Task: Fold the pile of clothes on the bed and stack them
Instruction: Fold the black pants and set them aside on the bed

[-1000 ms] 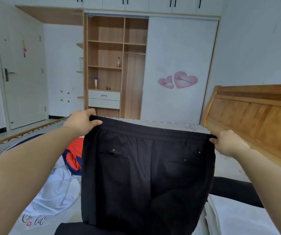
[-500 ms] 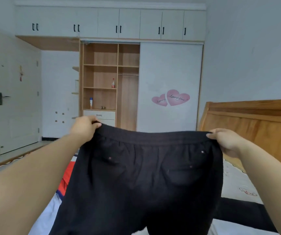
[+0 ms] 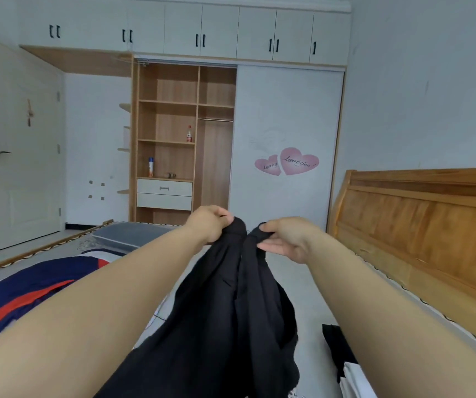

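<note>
Head view: the left hand [image 3: 209, 224] and right hand [image 3: 287, 238] are close together, each pinching a top corner of the black garment [image 3: 231, 311], which hangs doubled between the forearms above the bed [image 3: 311, 297].

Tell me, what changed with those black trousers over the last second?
The left hand and right hand swung inward until they nearly meet, folding the black fabric trousers in half lengthwise; the waistband was stretched wide before. Both hands kept their grip on the waistband corners, and the trousers still hang above the bed.
</note>
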